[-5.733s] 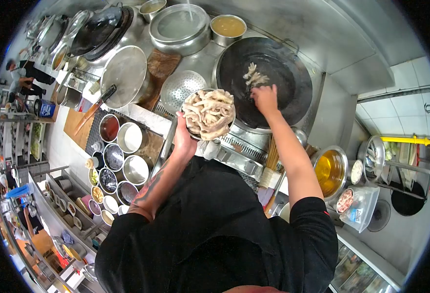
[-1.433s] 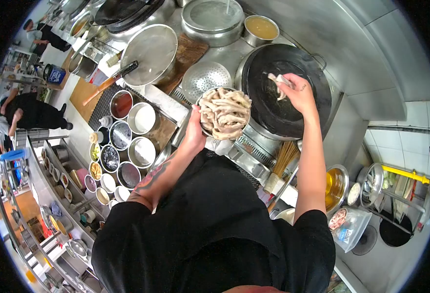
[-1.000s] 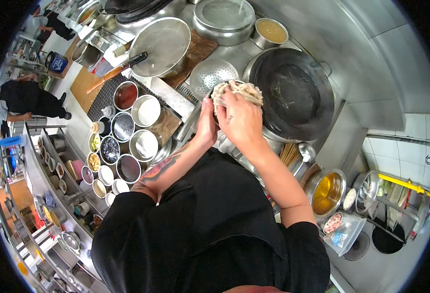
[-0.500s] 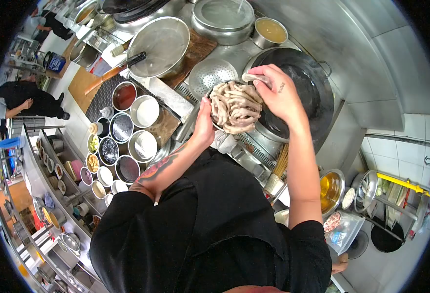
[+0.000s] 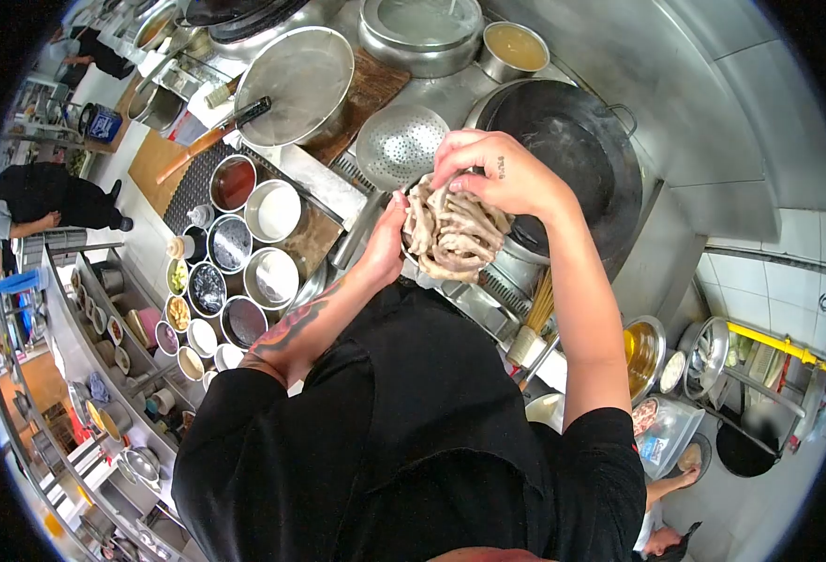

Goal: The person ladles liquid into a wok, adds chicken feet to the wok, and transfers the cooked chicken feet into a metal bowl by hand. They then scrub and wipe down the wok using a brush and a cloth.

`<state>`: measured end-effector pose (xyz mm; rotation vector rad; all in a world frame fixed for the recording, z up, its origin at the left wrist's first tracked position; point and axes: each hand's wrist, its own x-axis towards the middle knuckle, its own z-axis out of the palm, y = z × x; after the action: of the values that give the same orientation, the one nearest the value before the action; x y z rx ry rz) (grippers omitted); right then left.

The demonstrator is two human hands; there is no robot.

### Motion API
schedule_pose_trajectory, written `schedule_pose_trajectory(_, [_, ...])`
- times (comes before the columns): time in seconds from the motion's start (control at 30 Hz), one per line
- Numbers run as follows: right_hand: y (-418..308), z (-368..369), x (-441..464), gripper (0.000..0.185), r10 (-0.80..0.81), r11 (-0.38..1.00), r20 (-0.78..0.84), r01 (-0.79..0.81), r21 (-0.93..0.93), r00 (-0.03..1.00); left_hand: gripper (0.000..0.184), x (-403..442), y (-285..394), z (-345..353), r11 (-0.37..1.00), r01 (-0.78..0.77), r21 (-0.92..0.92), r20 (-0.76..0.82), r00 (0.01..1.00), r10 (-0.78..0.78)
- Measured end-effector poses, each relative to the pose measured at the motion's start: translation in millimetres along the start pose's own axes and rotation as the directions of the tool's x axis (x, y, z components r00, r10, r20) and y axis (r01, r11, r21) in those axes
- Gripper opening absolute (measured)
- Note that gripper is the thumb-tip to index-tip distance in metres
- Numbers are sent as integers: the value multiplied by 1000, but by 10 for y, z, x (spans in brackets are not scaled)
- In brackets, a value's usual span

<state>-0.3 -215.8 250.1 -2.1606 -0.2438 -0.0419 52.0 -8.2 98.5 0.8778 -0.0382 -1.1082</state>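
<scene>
My left hand (image 5: 383,242) is closed on the left edge of a bowl heaped with pale grey meat strips (image 5: 455,239). The bowl itself is mostly hidden under the strips. At the top of the heap, my right hand (image 5: 499,173) has its fingers pinched round a meat strip. Just beyond the heap lies a perforated metal ladle (image 5: 401,145). A large black wok (image 5: 563,155) stands to the right, partly behind my right hand and forearm.
Several seasoning tubs (image 5: 232,242) stand at left, beside a large strainer (image 5: 296,89) on a pot. A lidded pot (image 5: 422,33) and a pot of yellowish broth (image 5: 516,49) are at the back. A bamboo brush (image 5: 533,328) sits near my right arm. One co-worker (image 5: 52,199) stands far left, another lower right.
My right hand has moved left, from the heap's upper right edge to over its top. The bowl has shifted slightly right and down. A co-worker's head and arm now show at the lower right.
</scene>
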Motion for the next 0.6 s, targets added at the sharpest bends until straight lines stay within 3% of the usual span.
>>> schedule_pose_trajectory(0.13, [-169,53,-20,24,-53,999,22,53,0,998,59,-43,28,58,999,32,12,-8,999,-32])
schedule_pose_trajectory(0.2, [-197,125,-47,23,-41,999,127,39,20,991,56,-91,63,108,999,41,9,-16,999,-41])
schedule_pose_trajectory(0.27, [-172,166,-91,23,-53,998,115,50,25,992,52,-90,47,116,999,52,6,-20,998,-52])
schedule_pose_trajectory(0.33, [-154,173,-117,22,43,985,95,-58,160,995,46,-54,3,61,999,38,33,1,999,-38])
schedule_pose_trajectory(0.4, [-76,222,-147,20,18,987,48,-26,161,999,45,-70,13,78,999,39,35,-8,999,-39])
schedule_pose_trajectory(0.47, [-55,244,-224,18,93,973,-107,-68,219,990,44,-52,-19,59,998,48,41,-9,999,-48])
schedule_pose_trajectory(0.53, [-88,223,-404,16,60,994,-219,-37,107,974,44,11,-97,-48,999,41,17,47,998,-41])
schedule_pose_trajectory(0.6, [-79,294,-710,16,320,933,-592,-137,333,739,47,27,-94,-22,998,53,42,58,997,-56])
